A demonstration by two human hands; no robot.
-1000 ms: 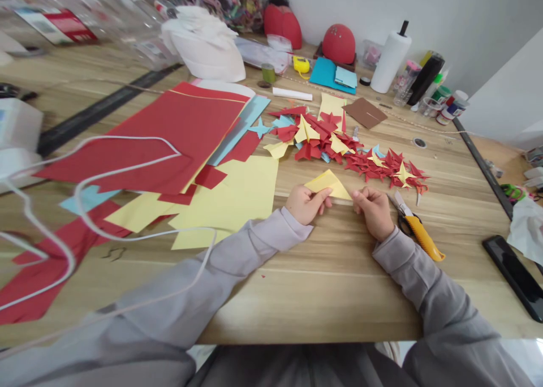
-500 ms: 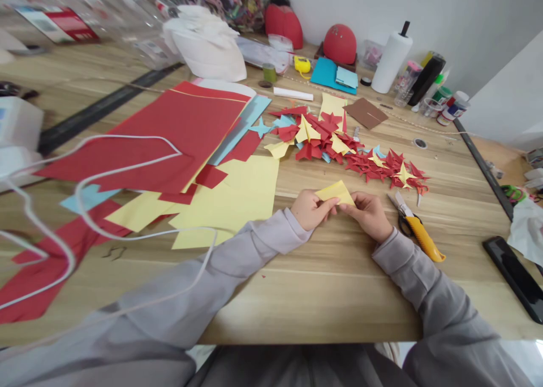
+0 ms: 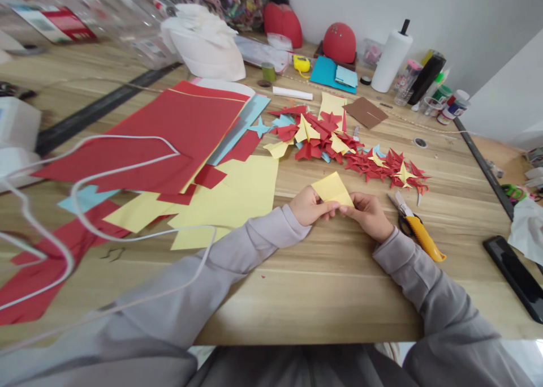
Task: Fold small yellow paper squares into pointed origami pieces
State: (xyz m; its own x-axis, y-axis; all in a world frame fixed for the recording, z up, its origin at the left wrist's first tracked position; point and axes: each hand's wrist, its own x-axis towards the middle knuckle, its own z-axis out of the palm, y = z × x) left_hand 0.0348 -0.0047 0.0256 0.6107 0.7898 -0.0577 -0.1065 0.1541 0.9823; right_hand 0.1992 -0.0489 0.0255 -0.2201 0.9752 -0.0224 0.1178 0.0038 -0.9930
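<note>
A small yellow paper piece [image 3: 334, 188] with a crease is held up between both hands above the wooden table. My left hand [image 3: 309, 207] pinches its lower left part between thumb and fingers. At its lower right corner, my right hand [image 3: 368, 213] grips the paper, the two thumbs close together. Just beyond the hands lies a heap of folded red, yellow and blue paper stars [image 3: 326, 132]. Scissors with an orange cover [image 3: 424, 237] rest to the right of my right hand.
Red sheets [image 3: 169, 138], yellow sheets [image 3: 250, 189] and white cables [image 3: 123, 237] lie on the left. A black phone [image 3: 515, 276] is at the far right. Behind stand a white roll [image 3: 391, 61], bottles [image 3: 453, 110] and a yellow tape measure [image 3: 301, 64].
The yellow paper now shows a larger, squarer face, its upper part raised and opened out. Both hands stay nearly in place.
</note>
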